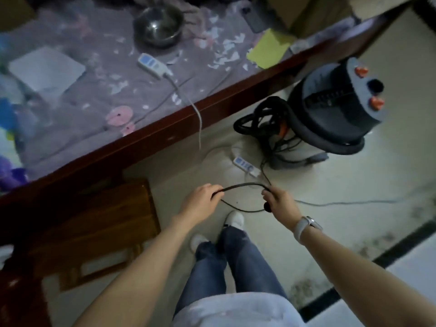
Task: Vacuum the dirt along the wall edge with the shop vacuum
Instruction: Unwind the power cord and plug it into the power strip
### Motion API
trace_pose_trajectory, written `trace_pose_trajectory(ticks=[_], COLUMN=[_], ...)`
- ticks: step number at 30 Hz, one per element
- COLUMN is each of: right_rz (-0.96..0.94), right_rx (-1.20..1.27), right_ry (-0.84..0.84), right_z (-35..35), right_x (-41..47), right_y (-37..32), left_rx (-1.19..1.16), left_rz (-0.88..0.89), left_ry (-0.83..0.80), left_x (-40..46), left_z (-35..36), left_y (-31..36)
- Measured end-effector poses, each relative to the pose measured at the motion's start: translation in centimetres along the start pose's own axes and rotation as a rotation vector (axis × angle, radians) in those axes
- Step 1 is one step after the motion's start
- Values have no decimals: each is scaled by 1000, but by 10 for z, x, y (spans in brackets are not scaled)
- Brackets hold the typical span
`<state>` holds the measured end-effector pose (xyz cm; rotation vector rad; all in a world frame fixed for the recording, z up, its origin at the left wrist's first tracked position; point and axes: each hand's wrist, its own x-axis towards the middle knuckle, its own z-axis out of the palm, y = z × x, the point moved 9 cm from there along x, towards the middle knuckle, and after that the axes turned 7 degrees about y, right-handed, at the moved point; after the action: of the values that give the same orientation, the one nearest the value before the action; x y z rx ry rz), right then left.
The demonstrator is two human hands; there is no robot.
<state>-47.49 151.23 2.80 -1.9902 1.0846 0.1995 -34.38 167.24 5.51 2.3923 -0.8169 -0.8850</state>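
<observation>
We had the black cord (243, 185) stretched between both hands, a thin rubbery thing arcing up between them and sagging in a loop underneath. The left hand (203, 201) had its fingers curled round one end of that stretch, and the right hand (279, 200) gripped the other, with the round black plug (267, 207) poking out just below the fist. There was a pale smooth watch (306, 226) on the right wrist.

The shop vacuum (330, 107) stood on the floor well ahead of us, to the right, close to the dark red wooden bed frame (165, 128). It was a squat drum shape with a dark grey domed top, a ribbed black strip down the middle, two orange knobs and a round black opening between them. A thick black hose (259, 116) lay coiled in a messy tangle against its left side, touching the drum.

A white power strip (246, 166) lay flat on the pale floor (354, 208) between us and the vacuum. A second white one (153, 64) sat up on the mauve bedspread (70, 109), which was littered with torn white scraps. A shiny steel bowl (159, 25) and a yellow sheet (269, 49) sat up there too. Dark grime speckled the floor along the black strip (354, 277) on the right.
</observation>
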Motion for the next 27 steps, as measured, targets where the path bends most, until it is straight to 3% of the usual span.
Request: trace_pose_trajectory(ticks=[4,7,13,19,27], right_rz=[20,-31,-43,17,122], right_rx=[-133,-293,-274,-275,196], right_ry=[18,-30,-94,-55,309], right_z=[-3,17,109,208,261], right_x=[20,56,170,306,455], right_y=[41,74,134,216,289], left_rx=[48,229,291,402,420], left_rz=[52,126,35,96,289], left_ry=[13,75,146,139,360], left_x=[44,91,202,323,468], left_z=[25,46,116,222,294], left_y=[11,0,-85,-173,-218])
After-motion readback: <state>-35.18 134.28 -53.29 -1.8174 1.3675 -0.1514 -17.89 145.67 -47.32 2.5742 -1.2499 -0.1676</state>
